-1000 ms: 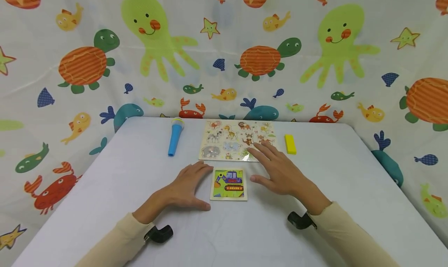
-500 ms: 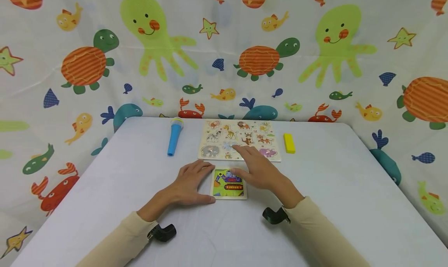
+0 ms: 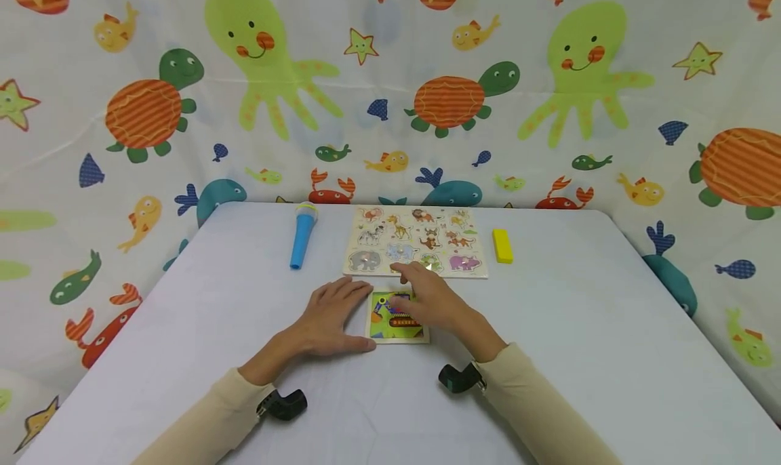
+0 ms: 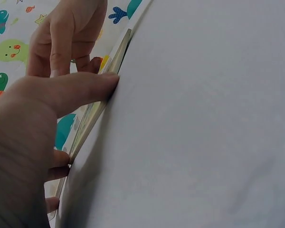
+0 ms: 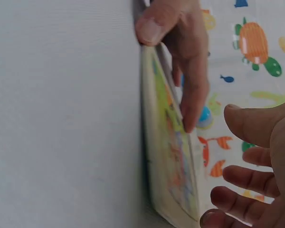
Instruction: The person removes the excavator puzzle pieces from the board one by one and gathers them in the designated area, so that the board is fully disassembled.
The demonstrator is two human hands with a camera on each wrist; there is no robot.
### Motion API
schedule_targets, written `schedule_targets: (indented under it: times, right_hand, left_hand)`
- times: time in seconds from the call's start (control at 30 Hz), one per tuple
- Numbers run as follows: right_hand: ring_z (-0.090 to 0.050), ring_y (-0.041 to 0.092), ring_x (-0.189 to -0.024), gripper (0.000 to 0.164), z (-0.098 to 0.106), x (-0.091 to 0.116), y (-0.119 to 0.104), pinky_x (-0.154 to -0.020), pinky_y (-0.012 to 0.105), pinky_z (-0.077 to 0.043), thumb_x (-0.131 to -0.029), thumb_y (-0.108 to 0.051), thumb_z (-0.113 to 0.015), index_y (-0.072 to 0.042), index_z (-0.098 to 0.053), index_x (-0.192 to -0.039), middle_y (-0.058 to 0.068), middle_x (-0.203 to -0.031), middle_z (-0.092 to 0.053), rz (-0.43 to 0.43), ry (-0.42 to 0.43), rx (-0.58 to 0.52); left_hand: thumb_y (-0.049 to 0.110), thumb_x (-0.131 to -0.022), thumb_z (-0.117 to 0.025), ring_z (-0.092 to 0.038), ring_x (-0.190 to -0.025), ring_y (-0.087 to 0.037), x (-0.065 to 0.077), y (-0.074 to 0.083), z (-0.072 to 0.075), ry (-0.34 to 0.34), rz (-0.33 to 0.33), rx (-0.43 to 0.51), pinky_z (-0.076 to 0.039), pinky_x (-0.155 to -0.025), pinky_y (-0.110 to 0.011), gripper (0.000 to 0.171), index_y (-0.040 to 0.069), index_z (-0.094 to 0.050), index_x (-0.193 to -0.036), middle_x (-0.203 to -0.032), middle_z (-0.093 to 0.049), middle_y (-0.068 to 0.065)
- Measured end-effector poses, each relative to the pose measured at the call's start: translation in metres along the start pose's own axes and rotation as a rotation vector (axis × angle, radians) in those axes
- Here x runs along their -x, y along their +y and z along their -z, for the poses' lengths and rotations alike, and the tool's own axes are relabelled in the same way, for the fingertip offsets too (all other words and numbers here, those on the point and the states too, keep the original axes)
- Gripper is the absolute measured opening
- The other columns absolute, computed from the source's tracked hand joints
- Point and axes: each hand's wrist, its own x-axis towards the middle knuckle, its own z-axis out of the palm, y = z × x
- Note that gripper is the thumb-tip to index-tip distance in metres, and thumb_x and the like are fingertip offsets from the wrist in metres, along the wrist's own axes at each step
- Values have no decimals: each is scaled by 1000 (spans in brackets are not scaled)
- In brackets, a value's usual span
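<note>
A small square wooden puzzle with an excavator picture (image 3: 399,333) lies flat at the middle of the table. At its left side my left hand (image 3: 326,322) holds it, thumb at the near corner and fingertips by the far corner. My right hand (image 3: 436,302) hovers over its upper right part, fingers loosely bent, covering some of the picture. The right wrist view has the right hand (image 5: 256,171) apart from the puzzle (image 5: 173,161), with nothing in its fingers. In the left wrist view, the left thumb (image 4: 85,90) lies against the puzzle's edge.
Behind the small puzzle lies a wooden animal peg puzzle (image 3: 360,238). A blue toy microphone (image 3: 300,241) is to its left, a yellow block (image 3: 502,246) to its right. A curtain printed with sea animals (image 3: 390,72) hangs behind the white table (image 3: 579,316).
My right hand has come leftward from beside the small puzzle to above it. The left thumb has closed in on the near left corner. The puzzle has stayed in place.
</note>
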Motion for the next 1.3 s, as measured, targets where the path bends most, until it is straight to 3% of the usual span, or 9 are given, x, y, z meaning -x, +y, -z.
schedule_targets:
  times: [0.23,0.43,0.53,0.83,1.1,1.3]
  right_hand:
    - [-52,15,-84,57,-16,-7,-1,-76,32,-46,-97,-29,-70,-6,-51,-145,0,-97,-57,32,-34,1]
    - [-51,12,-72,41,-21,-11,-4,-66,29,-42,-94,-23,-73,-3,-65,-128,-3,-80,-55,57,0,23]
    - [-50,12,-72,34,-24,-12,-4,-66,28,-41,-94,-23,-73,-5,-68,-122,-4,-78,-54,38,5,49]
    - [-49,11,-72,35,-32,-12,-2,-66,28,-40,-93,-24,-74,-6,-70,-123,-5,-77,-54,8,25,77]
    - [-45,9,-60,32,-36,-11,-6,-57,24,-32,-92,-18,-70,-4,-73,-120,-4,-68,-51,6,64,61]
    - [-47,10,-63,31,-38,-10,-7,-57,24,-34,-90,-17,-69,-5,-72,-119,-4,-72,-52,-21,77,68]
  left_hand:
    - [70,-77,-69,-13,-156,-29,0,-1,2,-15,-1,1,-13,-120,-60,101,21,-36,-159,-164,-33,1]
    - [67,-77,-71,-15,-155,-31,-1,2,6,-8,-10,9,-14,-120,-61,99,20,-38,-158,-163,-35,-1]
    - [67,-78,-70,-15,-155,-31,-1,2,7,-11,-5,13,-14,-120,-61,99,20,-38,-158,-163,-35,-1]
    - [67,-78,-70,-14,-155,-30,1,1,4,-17,-2,12,-14,-120,-60,99,20,-37,-159,-163,-34,1]
    - [64,-78,-71,-14,-155,-31,1,3,3,-5,6,31,-13,-120,-60,97,19,-38,-158,-163,-35,1]
    - [64,-83,-66,-13,-155,-31,1,1,3,2,-5,70,-12,-120,-61,91,19,-40,-157,-163,-35,-1]
